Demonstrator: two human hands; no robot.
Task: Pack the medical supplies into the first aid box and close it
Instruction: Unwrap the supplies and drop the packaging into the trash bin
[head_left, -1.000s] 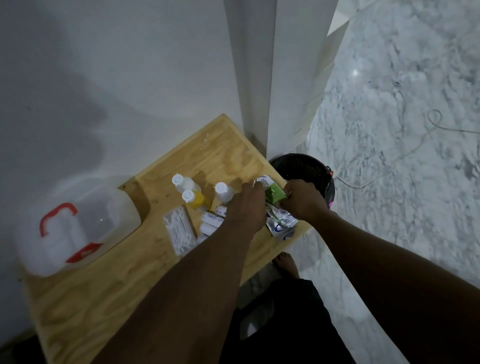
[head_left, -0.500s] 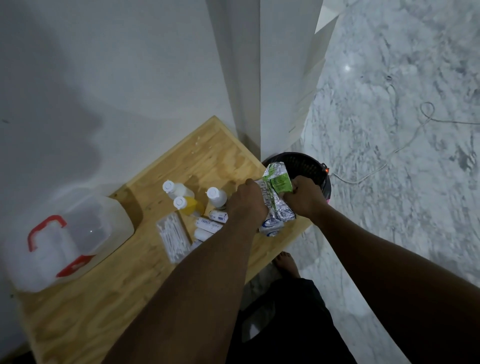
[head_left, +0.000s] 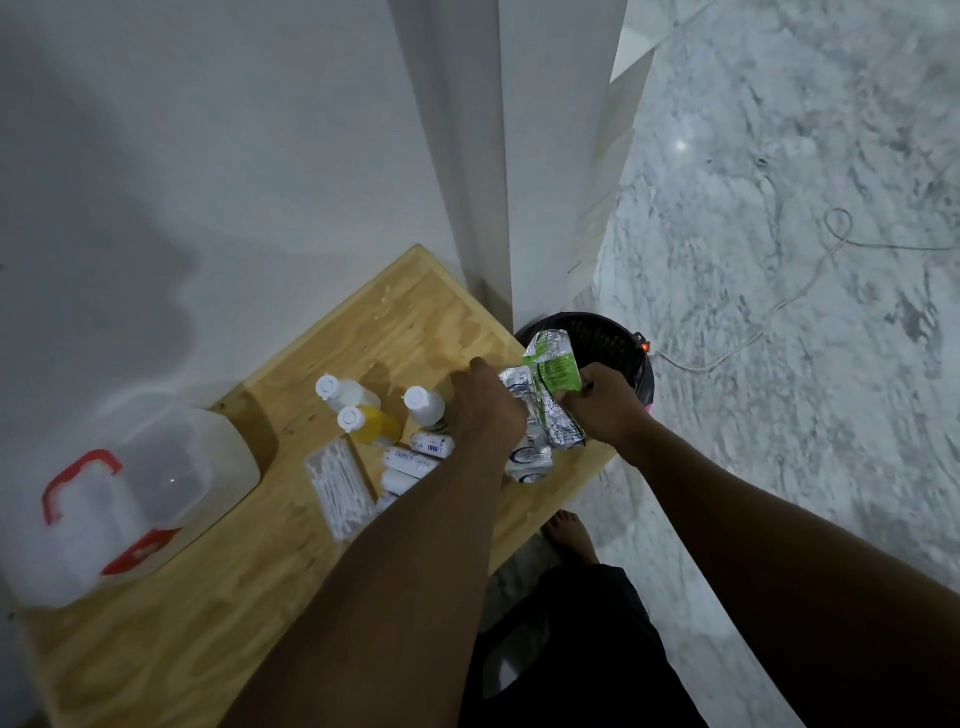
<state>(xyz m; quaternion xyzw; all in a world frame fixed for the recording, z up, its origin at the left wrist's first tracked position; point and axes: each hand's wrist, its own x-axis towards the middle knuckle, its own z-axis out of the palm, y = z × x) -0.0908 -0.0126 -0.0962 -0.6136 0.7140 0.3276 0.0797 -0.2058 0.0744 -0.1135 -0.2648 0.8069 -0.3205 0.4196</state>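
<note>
A translucent first aid box (head_left: 130, 499) with red handle and latch lies shut at the left of the wooden table (head_left: 218, 623). My left hand (head_left: 485, 415) and my right hand (head_left: 605, 408) both grip a bunch of foil packets (head_left: 548, 410), one of them green, lifted at the table's right corner. Three white-capped bottles (head_left: 363, 410) stand left of my hands, one with yellow liquid. Rolled bandages (head_left: 421, 454) and a clear pack of cotton swabs (head_left: 340, 486) lie beside them.
A black mesh bin (head_left: 608, 345) stands on the marble floor right behind the table's corner. A white wall and pillar (head_left: 545, 156) rise behind the table. A thin cable (head_left: 779, 306) trails across the floor. My bare foot (head_left: 571, 535) shows below the table edge.
The packets lay on the table under my hands one second ago; both hands have gathered them and raised them upright off the surface.
</note>
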